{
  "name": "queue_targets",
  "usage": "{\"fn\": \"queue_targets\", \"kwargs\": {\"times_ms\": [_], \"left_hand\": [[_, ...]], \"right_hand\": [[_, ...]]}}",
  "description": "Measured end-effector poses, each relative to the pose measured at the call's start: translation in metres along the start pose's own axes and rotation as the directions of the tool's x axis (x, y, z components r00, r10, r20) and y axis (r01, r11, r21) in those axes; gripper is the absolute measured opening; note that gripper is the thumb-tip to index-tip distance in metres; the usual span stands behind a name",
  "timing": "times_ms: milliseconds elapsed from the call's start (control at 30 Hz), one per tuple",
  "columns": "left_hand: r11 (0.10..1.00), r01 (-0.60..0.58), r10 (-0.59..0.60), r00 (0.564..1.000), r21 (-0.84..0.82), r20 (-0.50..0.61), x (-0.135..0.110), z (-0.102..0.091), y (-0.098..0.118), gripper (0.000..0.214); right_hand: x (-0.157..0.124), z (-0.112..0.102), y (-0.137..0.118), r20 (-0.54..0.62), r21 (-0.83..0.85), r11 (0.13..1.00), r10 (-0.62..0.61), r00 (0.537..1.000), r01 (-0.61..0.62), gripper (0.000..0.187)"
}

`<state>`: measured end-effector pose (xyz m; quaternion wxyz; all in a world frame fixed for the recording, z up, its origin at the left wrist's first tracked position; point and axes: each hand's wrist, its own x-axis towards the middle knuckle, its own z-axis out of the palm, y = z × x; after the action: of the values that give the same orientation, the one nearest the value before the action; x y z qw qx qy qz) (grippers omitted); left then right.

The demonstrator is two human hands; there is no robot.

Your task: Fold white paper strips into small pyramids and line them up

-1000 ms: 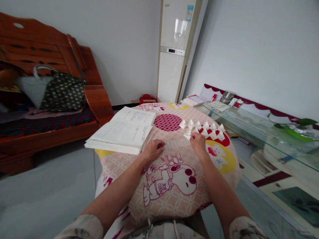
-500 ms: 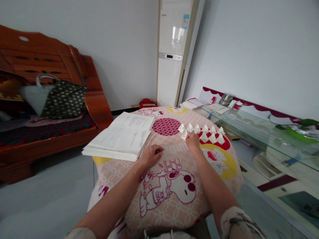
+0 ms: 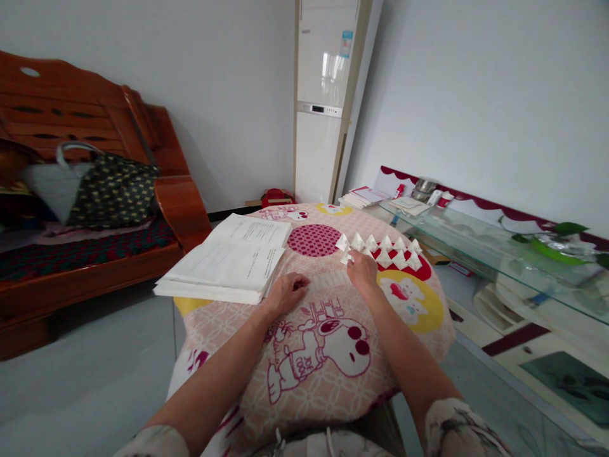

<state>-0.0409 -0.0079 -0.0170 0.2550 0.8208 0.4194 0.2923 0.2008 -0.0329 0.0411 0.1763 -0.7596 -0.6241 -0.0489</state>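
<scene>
Currently, the right hand (image 3: 362,271) is positioned at the near left end of two rows of white folded papers (image 3: 386,244). Its fingers are bent, with the tips at the end paper (image 3: 344,257); whether they grip it cannot be told. The rows stand on the right half of the tablecloth (image 3: 314,397). The left hand (image 3: 287,292) rests, loosely curled, beside the open book (image 3: 226,260); any grip cannot be determined.
</scene>
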Motion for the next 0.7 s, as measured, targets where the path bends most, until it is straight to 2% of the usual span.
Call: {"fn": "queue_targets", "kwargs": {"times_ms": [100, 200, 333, 567, 700], "left_hand": [[1.0, -0.006, 0.007, 1.0, 0.015, -0.013, 0.002, 0.002, -0.002, 0.019], [1.0, 0.0, 0.001, 0.999, 0.017, -0.037, 0.004, 0.003, -0.003, 0.018], [1.0, 0.017, -0.016, 0.999, 0.022, -0.033, 0.006, 0.003, -0.001, 0.017], [0.999, 0.038, -0.037, 0.999, 0.025, -0.035, 0.005, 0.005, 0.001, 0.016], [0.999, 0.047, -0.046, 0.998, 0.014, -0.042, 0.003, 0.004, 0.004, 0.015]], "right_hand": [[-0.018, 0.011, -0.015, 0.101, -0.005, 0.985, -0.169, 0.98, 0.17, 0.03], [-0.032, 0.028, -0.023, 0.206, 0.003, 0.975, -0.217, 0.954, 0.222, 0.028], [-0.037, 0.042, -0.021, 0.201, 0.013, 0.98, -0.197, 0.96, 0.199, 0.029], [-0.037, 0.048, -0.017, 0.126, 0.038, 0.977, -0.215, 0.968, 0.212, 0.028], [-0.037, 0.049, -0.018, 0.134, 0.035, 0.981, -0.194, 0.972, 0.192, 0.028]]}}
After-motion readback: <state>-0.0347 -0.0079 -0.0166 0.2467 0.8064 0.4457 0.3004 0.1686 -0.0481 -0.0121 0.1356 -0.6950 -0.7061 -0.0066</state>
